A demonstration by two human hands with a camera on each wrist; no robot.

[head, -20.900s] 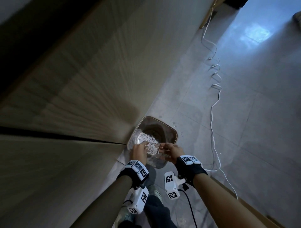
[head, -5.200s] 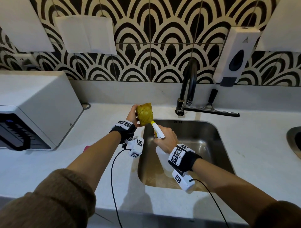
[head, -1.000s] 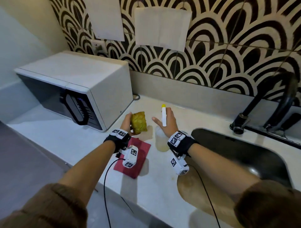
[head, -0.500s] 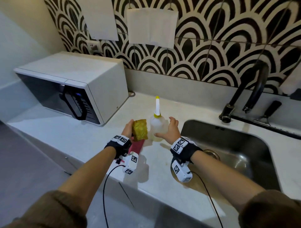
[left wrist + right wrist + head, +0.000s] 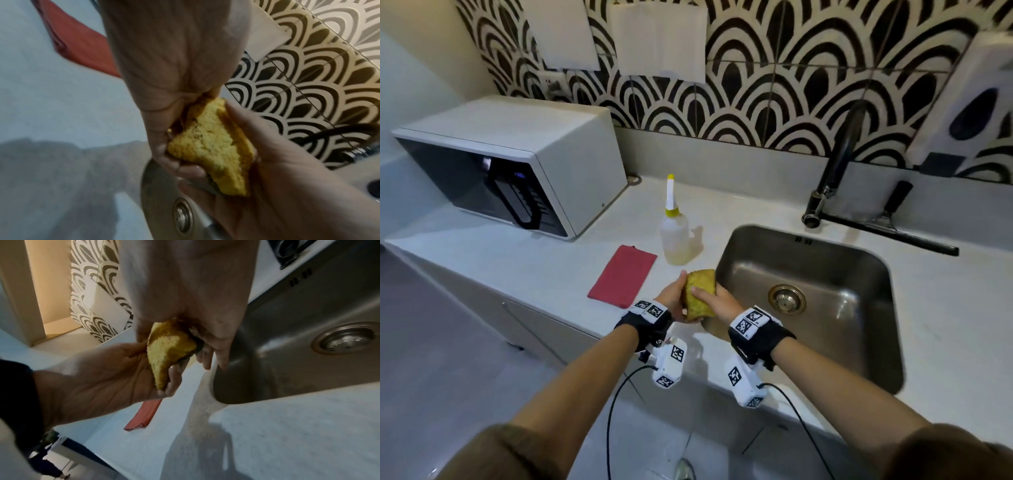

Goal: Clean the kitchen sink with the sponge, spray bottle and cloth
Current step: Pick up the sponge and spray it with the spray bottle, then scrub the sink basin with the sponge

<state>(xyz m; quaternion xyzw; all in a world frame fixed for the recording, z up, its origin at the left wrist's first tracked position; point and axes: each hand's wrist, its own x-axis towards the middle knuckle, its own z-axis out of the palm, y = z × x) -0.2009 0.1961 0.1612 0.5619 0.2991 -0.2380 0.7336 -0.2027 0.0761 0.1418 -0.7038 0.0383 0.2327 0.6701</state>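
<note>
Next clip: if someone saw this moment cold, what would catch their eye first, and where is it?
The yellow, rough-textured sponge, held between the left hand and right hand over the counter just left of the stainless steel sink. Behind it, the bold black-and-white scalloped wall tiles dominate. On the white counter, a flat folded red cloth lies beside the upright clear spray bottle with a yellow collar.

Left hand (image 5: 674,298), right hand (image 5: 717,303) raised together, fingers gripping.
</note>
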